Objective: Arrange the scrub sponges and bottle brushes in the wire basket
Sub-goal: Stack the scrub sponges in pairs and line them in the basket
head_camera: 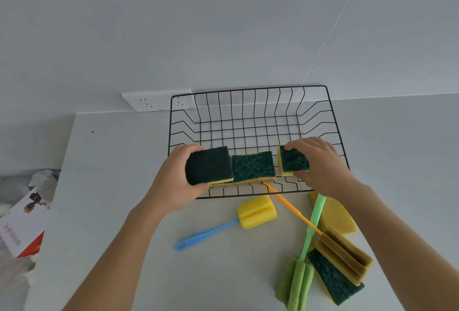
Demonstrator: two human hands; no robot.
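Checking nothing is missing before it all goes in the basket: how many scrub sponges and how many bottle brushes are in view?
Scrub sponges: 5 (three along the basket's near side, two on the counter)
Bottle brushes: 3 (blue, orange, green)
Total: 8

wire basket (pixel 248 122): thin black metal wire, smooth, open grid
scrub sponges (pixel 253 166): coarse dark green fibre pad, matt and rough, on soft yellow foam
sponge on the table (pixel 332 278): the same rough green pad over yellow foam
blue brush (pixel 198 237): smooth blue plastic handle, ribbed near the end; head of matt yellow foam, slotted
orange brush (pixel 295 214): slim smooth orange plastic handle; head of dull ochre foam in folds
green brush (pixel 310 226): smooth, slightly glossy green plastic handle; pale green foam head
table (pixel 124 211): smooth pale surface, matt
wall (pixel 198 25): smooth, pale grey, low sheen
socket plate (pixel 154 102): smooth white plastic
box (pixel 22 223): printed card, lightly glossy
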